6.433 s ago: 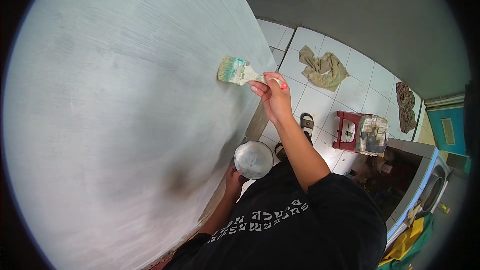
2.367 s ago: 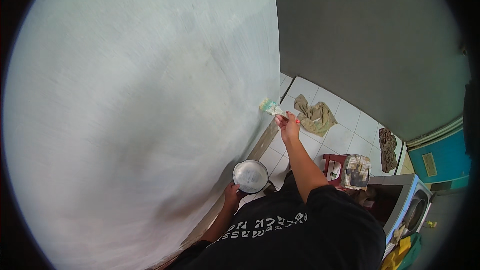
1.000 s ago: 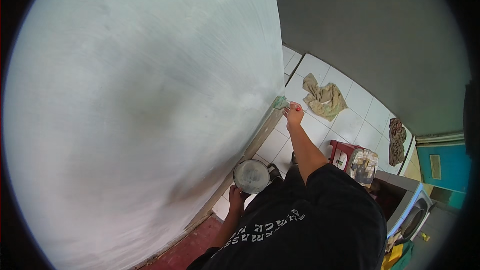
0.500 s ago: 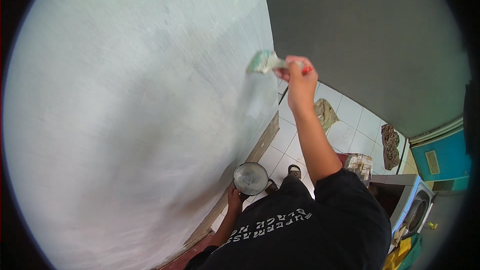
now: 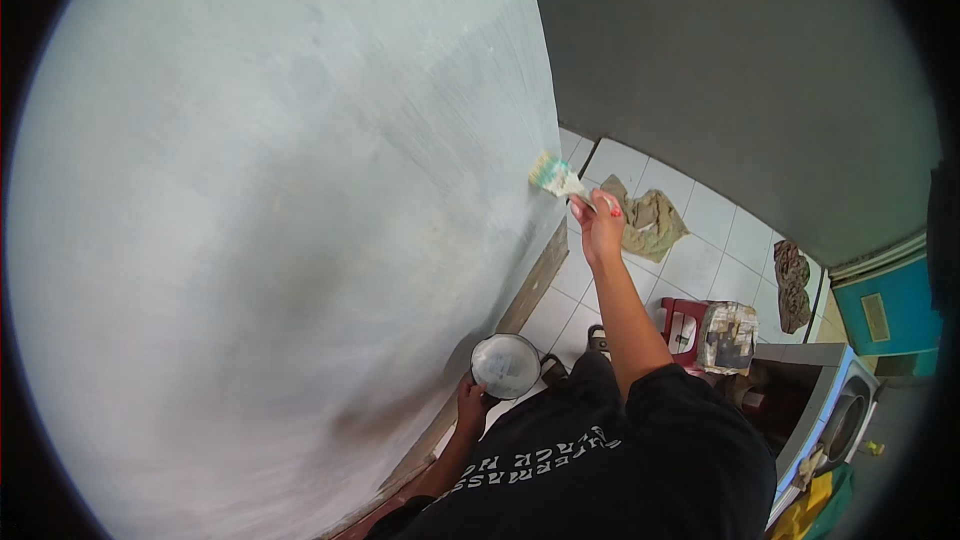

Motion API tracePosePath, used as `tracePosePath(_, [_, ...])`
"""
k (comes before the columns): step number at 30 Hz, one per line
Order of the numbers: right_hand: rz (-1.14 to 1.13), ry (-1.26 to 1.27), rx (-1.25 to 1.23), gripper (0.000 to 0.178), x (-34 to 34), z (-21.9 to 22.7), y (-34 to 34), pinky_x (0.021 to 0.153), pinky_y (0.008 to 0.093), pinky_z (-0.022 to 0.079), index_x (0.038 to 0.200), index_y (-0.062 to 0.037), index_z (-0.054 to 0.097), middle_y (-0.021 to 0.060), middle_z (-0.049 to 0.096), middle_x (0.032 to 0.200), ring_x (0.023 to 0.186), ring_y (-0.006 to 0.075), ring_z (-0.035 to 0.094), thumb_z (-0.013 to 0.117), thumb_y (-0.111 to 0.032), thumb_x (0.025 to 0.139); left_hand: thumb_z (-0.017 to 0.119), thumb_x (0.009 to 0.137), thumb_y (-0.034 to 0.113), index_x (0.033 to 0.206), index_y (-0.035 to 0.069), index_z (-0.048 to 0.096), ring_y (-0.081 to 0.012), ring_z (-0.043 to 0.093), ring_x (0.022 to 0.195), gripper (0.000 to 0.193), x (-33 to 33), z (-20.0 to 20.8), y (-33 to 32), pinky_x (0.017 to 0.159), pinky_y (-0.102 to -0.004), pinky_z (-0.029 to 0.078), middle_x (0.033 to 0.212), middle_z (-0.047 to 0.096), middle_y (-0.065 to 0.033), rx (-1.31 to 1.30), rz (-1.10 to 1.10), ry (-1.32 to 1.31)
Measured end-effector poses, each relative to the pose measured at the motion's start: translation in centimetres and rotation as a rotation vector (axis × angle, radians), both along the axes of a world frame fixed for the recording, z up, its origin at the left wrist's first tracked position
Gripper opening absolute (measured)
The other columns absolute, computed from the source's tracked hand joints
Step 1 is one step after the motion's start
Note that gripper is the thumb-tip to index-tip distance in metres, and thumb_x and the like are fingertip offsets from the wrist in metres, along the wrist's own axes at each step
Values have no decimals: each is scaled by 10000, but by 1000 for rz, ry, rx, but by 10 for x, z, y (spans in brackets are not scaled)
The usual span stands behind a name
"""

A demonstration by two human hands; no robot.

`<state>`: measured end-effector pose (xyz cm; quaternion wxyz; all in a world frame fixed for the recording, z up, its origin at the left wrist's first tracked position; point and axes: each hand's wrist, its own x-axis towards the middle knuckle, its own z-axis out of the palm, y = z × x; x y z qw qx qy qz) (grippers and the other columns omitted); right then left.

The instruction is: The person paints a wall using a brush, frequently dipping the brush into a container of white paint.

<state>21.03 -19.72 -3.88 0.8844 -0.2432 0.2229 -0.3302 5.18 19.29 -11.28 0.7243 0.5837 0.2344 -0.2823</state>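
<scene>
pale grey-white on the wall [image 5: 300,190], streaked, filling the left of the head view.

right hand [image 5: 602,228]: closed on the handle of the brush [image 5: 565,183], thumb against fingertips; a light pinch rather than a fist, presumably so the wrist can steer. bristles point left, toward the wall's right edge; whether they touch it or stop just short, cannot tell. arm stretched to the far side, which lets the brush reach that margin with the body set back.

left hand [image 5: 472,406]: gripping the bowl [image 5: 536,367] at its near left rim, thumb at the edge, fingers beneath hidden. bowl is low, near the body and near the wall, open side up. likely reason: keeps the contents from spilling and within easy reach of the brush. inside looks whitish-grey; how full, cannot tell.

surroundings: a ledge [image 5: 535,285] runs along the wall's foot, beside white tiles [image 5: 692,265]. tan cloth [image 5: 655,225] lies crumpled on the floor just beyond the right hand; brown cloth [image 5: 792,288] farther right. red stool [image 5: 683,325] stands right of the forearm, well apart from the wall, perhaps to leave standing room.
</scene>
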Motion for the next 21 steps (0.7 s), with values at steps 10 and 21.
tracePosePath(10, [-67,547,-51,84,42,-194,0,592,339,539,968,-38,525,85,606,850,673,201,622,558,-57,893,476,874,148,1136,8,406,-355,585,1060,305,-2,0,8,879,-471,528,1144,509,-181,97,-40,95])
tracePosePath(21, [-157,399,-693,121,52,101,5,562,258,474,804,-6,610,30,587,679,601,96,546,639,-124,809,497,849,130,1255,2,432,-314,624,984,430,-2,5,8,809,-424,566,1155,528,-163,12,10,11])
